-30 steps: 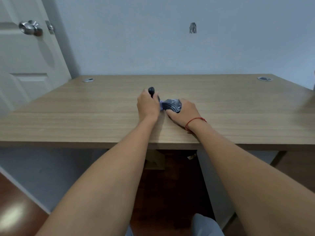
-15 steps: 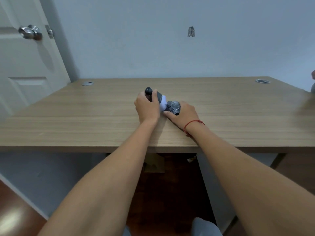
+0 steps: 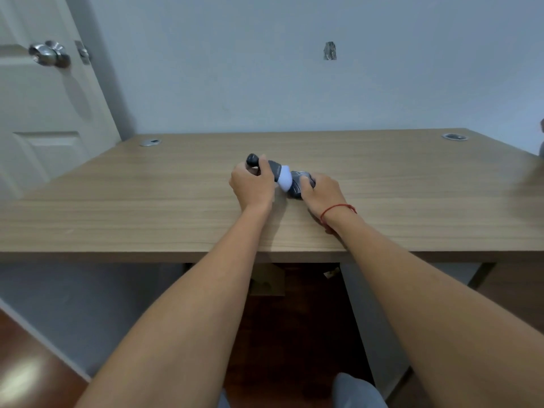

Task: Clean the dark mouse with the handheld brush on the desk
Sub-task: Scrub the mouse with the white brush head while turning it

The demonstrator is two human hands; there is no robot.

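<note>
The handheld brush (image 3: 272, 171) is gripped by its dark handle in the left hand (image 3: 252, 185), fingers wrapped around it, with the handle's rounded end sticking out beyond the knuckles toward the far side of the desk (image 3: 117, 207). Its pale bristle head (image 3: 285, 180) is laid against the left flank of the dark mouse (image 3: 299, 184), and the two appear to be touching. The mouse is held down on the desktop near the middle of the desk by the right hand (image 3: 322, 194), which is closed over its near and right side, so that only the left and top of the shell can be seen. A red string bracelet (image 3: 338, 209) is worn on that wrist.

Compared with a second ago, the brush has been swung out from behind the left hand: the bristle head, then almost hidden, is now plainly exposed and pressed to the mouse, and the handle has been tilted further back. The mouse itself has hardly been shifted. From this it is judged that a brushing stroke along the left side is under way, with cleaning begun but not finished, since the part under the right hand has not been reached. Whether any dust has been lifted cannot be told at this distance
</note>
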